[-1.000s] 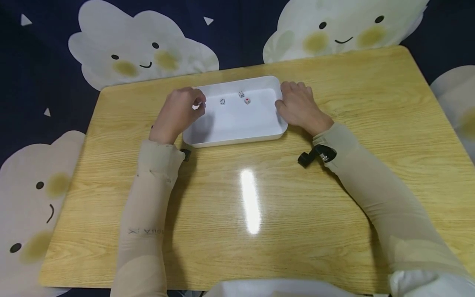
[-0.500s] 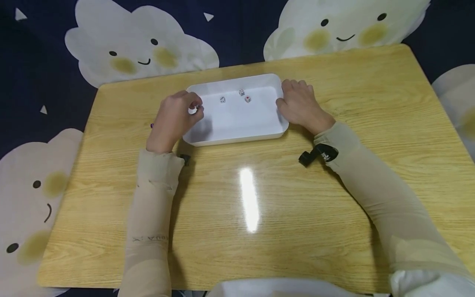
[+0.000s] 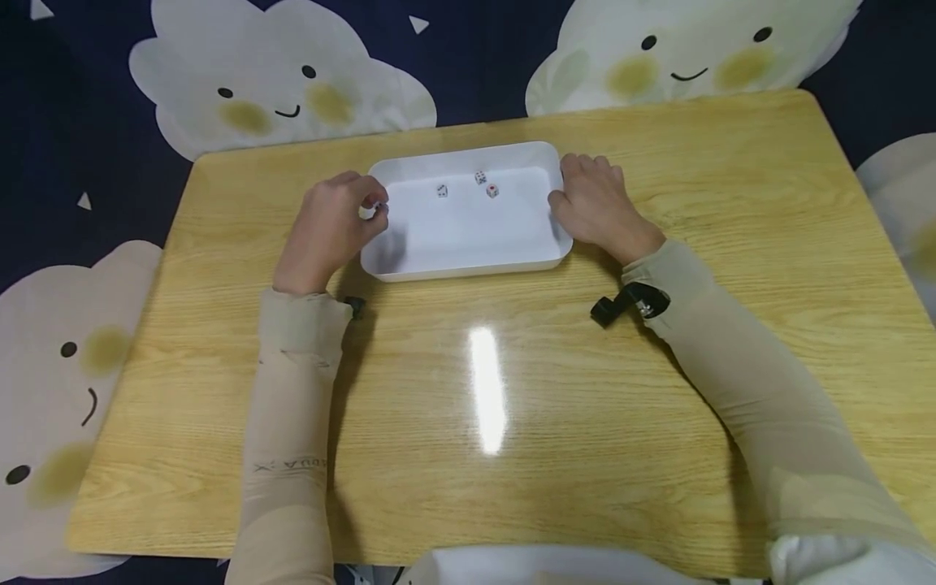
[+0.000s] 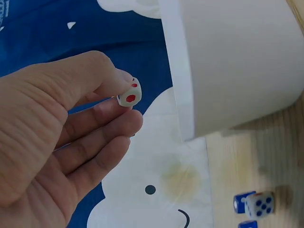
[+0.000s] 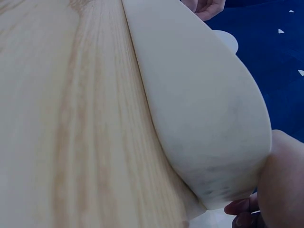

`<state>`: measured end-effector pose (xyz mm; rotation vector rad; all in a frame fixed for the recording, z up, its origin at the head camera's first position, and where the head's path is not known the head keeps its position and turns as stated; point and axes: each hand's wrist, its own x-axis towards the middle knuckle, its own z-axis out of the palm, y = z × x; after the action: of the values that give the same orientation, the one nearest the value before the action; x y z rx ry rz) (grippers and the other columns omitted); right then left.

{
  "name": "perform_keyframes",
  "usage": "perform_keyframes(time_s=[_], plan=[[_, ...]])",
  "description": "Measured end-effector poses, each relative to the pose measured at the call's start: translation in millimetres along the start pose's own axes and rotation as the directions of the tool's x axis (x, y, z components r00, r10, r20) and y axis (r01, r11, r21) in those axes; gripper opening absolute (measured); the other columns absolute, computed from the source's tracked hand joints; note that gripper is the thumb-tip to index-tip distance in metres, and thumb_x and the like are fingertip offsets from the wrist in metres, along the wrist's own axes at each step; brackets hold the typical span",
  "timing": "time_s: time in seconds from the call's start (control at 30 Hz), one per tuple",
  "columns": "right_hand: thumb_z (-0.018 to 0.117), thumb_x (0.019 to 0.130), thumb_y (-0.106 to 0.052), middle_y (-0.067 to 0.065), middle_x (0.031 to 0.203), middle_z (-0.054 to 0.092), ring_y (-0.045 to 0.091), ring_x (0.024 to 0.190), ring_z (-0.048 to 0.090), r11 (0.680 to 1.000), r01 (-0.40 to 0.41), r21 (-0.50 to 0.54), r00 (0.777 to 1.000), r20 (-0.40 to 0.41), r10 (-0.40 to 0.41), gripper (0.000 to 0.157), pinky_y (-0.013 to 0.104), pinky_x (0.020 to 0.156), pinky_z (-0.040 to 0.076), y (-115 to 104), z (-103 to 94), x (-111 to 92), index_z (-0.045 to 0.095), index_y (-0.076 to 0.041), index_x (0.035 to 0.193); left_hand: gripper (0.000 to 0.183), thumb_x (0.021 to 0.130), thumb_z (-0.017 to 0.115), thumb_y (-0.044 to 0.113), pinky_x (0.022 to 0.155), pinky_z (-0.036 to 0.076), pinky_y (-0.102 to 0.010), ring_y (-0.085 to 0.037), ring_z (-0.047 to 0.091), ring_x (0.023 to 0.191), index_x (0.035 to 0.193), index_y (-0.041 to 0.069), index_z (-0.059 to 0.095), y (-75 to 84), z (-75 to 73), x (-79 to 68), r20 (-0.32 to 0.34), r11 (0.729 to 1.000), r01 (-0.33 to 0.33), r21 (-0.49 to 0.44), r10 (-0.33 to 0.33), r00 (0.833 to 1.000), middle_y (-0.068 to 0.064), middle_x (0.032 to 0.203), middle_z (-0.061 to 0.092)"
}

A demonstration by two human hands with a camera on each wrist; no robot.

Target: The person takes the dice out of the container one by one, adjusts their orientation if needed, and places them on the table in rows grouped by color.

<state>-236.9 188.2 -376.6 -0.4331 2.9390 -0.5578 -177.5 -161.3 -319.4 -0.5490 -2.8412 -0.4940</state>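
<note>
Table is bearing a tray between both hands, right hand [image 3: 595,201] gripping the end beside it, left hand [image 3: 329,223] pinching a die [image 4: 130,98] thumb-to-index near the other end, its remaining fingers loosely bent, three dice [image 3: 492,191] lying inside between hands, more dice [image 4: 260,205] sitting on the table [image 3: 431,366] outside the tray [image 3: 468,236], by left hand.

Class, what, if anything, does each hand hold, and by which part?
The left hand pinches a white die by its sides; the right hand grips the white tray by its right end.
</note>
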Motion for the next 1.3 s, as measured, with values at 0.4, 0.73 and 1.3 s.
perform_keyframes(time_s=[0.4, 0.73, 1.3], plan=[[0.033, 0.102, -0.026, 0.022, 0.108, 0.052, 0.04, 0.098, 0.042, 1.0, -0.013, 0.006, 1.0, 0.004, 0.013, 0.038, 0.049, 0.086, 0.032, -1.3, -0.7, 0.7, 0.05, 0.005, 0.116, 0.014, 0.094, 0.062, 0.005, 0.084, 0.056, -0.044, -0.031, 0.07, 0.092, 0.099, -0.001, 0.074, -10.4, -9.7, -5.0, 0.021, 0.999, 0.025, -0.033, -0.024, 0.999, -0.018, 0.099, 0.074], [0.032, 0.101, -0.026, 0.022, 0.108, 0.053, 0.041, 0.098, 0.043, 1.0, -0.009, -0.001, 1.0, -0.003, 0.009, 0.039, 0.05, 0.086, 0.033, -1.5, -0.7, 0.4, 0.05, 0.006, 0.117, 0.014, 0.096, 0.064, 0.006, 0.09, 0.056, -0.047, -0.034, 0.071, 0.1, 0.103, -0.001, 0.074, -20.1, -20.1, -10.7, 0.07, 0.994, 0.091, -0.064, -0.087, 0.994, -0.019, 0.105, 0.073], [0.032, 0.102, -0.026, 0.02, 0.107, 0.051, 0.039, 0.096, 0.041, 1.0, -0.011, 0.006, 1.0, 0.01, 0.011, 0.037, 0.046, 0.083, 0.03, -0.7, -1.0, -0.3, 0.049, 0.004, 0.115, 0.018, 0.099, 0.066, 0.013, 0.091, 0.055, -0.051, -0.034, 0.07, 0.1, 0.108, 0.002, 0.075, -43.9, -28.8, -20.0, 0.197, 0.973, 0.226, -0.049, -0.212, 0.957, -0.021, 0.11, 0.075]])
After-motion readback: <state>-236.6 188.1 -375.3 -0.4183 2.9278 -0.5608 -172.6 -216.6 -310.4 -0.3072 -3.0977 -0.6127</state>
